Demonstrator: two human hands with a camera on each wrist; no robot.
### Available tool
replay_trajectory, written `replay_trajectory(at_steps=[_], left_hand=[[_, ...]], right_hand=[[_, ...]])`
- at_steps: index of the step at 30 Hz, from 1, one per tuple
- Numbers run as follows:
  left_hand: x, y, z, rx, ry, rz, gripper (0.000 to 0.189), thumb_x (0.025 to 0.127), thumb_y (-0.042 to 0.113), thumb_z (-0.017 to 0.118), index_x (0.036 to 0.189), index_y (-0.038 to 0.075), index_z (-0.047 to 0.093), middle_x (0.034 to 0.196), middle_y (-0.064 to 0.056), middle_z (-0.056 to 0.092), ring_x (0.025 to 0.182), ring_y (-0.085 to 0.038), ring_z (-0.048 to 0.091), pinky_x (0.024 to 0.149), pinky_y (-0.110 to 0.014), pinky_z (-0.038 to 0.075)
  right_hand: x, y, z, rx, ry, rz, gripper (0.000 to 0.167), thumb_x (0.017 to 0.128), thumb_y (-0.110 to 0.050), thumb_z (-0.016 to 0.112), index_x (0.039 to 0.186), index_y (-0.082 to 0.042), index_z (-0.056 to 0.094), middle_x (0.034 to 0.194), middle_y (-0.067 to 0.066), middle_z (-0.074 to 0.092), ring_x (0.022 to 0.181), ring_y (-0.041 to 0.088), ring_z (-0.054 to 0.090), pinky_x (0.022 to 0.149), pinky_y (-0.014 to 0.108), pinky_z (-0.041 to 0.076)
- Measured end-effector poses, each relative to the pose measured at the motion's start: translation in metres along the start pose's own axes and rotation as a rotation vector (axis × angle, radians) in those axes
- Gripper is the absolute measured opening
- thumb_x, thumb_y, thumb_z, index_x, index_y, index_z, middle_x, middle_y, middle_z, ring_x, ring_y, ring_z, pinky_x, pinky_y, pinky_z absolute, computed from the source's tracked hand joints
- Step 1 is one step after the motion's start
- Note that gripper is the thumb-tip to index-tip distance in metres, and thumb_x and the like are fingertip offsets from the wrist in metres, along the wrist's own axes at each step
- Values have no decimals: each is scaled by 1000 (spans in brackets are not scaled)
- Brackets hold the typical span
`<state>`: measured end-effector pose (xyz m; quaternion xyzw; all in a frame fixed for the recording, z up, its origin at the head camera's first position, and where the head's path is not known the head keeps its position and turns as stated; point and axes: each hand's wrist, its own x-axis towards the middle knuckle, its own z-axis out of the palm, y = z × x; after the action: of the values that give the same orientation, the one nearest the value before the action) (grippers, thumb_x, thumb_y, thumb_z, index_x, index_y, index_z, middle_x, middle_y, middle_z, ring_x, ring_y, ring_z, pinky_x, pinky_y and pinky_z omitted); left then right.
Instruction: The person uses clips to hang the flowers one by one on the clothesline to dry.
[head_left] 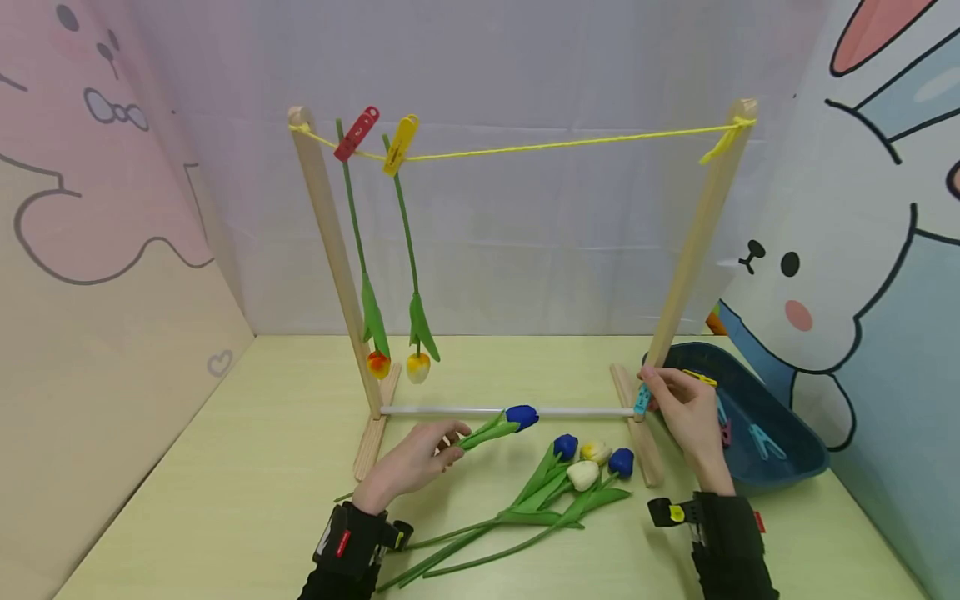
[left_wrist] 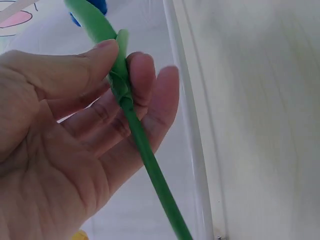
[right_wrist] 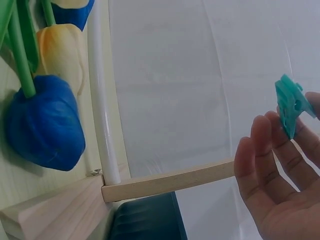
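Note:
My left hand [head_left: 423, 457] pinches a blue artificial tulip [head_left: 522, 417] by its green stem just under the leaves, raised over the table; the left wrist view shows thumb and fingers round the stem [left_wrist: 150, 160]. In my right hand [head_left: 686, 412] a light-blue clothespin [head_left: 642, 400] is held between thumb and fingers, beside the right post's foot. Below lie several tulips [head_left: 582, 476], blue, white and yellowish, stems toward me. On the yellow string [head_left: 547, 147] hang two tulips head down, one orange-red [head_left: 378, 365] under a red clothespin [head_left: 357, 133], one pale yellow [head_left: 418, 367] under a yellow clothespin [head_left: 401, 145].
Two wooden posts [head_left: 330, 250] carry the string, and a white rod [head_left: 450, 410] joins them low down. A dark blue basin [head_left: 795, 475] with several clothespins [head_left: 767, 442] stands at the right, behind my right hand. A pale curtain [head_left: 510, 242] hangs behind.

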<state>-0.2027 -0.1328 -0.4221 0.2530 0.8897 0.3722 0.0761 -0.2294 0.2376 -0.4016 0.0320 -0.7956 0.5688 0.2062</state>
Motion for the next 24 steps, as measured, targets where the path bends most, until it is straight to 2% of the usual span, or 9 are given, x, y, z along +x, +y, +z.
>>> replay_trajectory(at_steps=[5,8,12,16,20,24], left_hand=[[1,0,5,76,90,48,17,90,2,71,107,-2,71,92,-8,72,80,-11,63,68,-21,51],[5,0,11,103,107,42,15,88,4,74,102,0,73,91,-7,73,80,-12,64,69,-22,50],[9,-3,22,142,86,12,14,86,7,77,99,1,73,90,-7,73,81,-15,64,71,-25,51],[7,-8,27,180,40,-29,22,84,4,79,104,2,69,87,-7,69,81,-17,62,73,-29,50],[1,-9,24,186,-9,-98,34,78,-5,79,109,1,68,88,-7,65,84,-20,58,76,-36,50],[-5,-11,16,211,-9,-164,32,73,-10,80,101,1,69,87,-7,64,82,-19,57,74,-36,50]], right_hand=[[-1,0,0,12,-10,-7,24,100,-15,64,102,7,71,65,-20,62,60,9,60,59,17,47],[-1,0,0,27,-17,-10,18,100,-15,64,98,0,74,64,-19,63,60,9,60,58,17,48],[-1,0,1,43,-19,-13,16,100,-13,64,98,-1,74,67,-19,64,59,9,60,58,17,49],[-1,1,2,41,-19,-6,21,99,-11,63,104,9,71,69,-20,65,59,8,61,58,16,50],[-1,2,2,38,-25,1,24,100,-11,63,106,11,70,68,-20,64,60,5,60,59,16,50],[-1,2,1,36,-31,1,24,100,-11,62,108,11,70,66,-20,63,59,2,59,59,16,50]])
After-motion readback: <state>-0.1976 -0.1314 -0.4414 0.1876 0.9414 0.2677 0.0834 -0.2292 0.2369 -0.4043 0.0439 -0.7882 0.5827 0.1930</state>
